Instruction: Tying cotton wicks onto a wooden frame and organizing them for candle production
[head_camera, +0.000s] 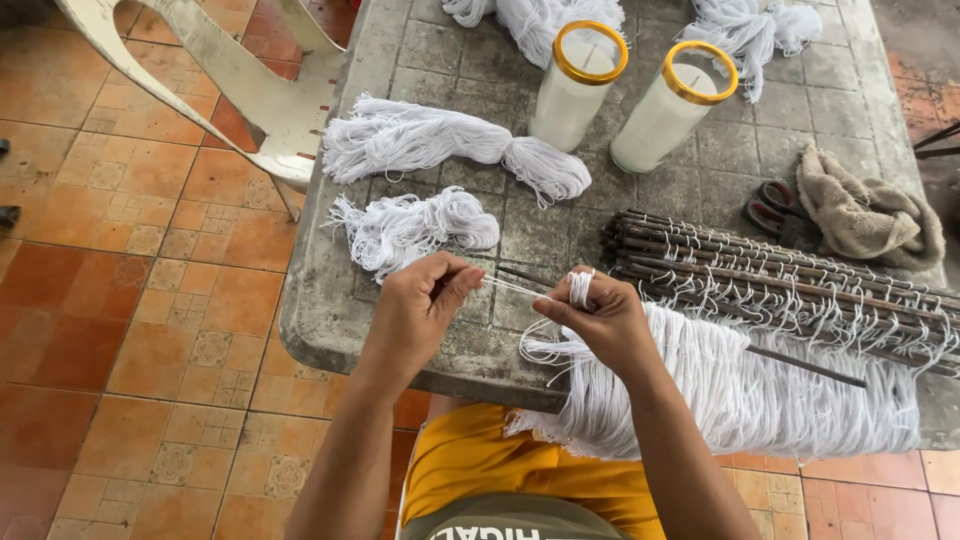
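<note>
We see the left hand (420, 305) and right hand (600, 315) both over the near edge of the desk (330, 320). Left fingers (462, 280) pinched together on a taut white string (515, 288) that runs straight across to the right hand. Right fingers clamped on the same string, with a few turns looped round one fingertip (581, 287). More of the string curls down below the right hand onto a big heap of white strands (740, 395) lying on the desk edge, just above the yellow shorts (480, 460). A thin dark rod (800, 367) pokes out across that heap. Behind it, a stack of dark rods (780, 285) hung with short white strings. Two tied white bundles (440, 140) (415, 228) sit further up the desk, left of two glass candles with gold rims (578, 85) (672, 105). Scissors (772, 208) and a tan rag (865, 215) at the right.
</note>
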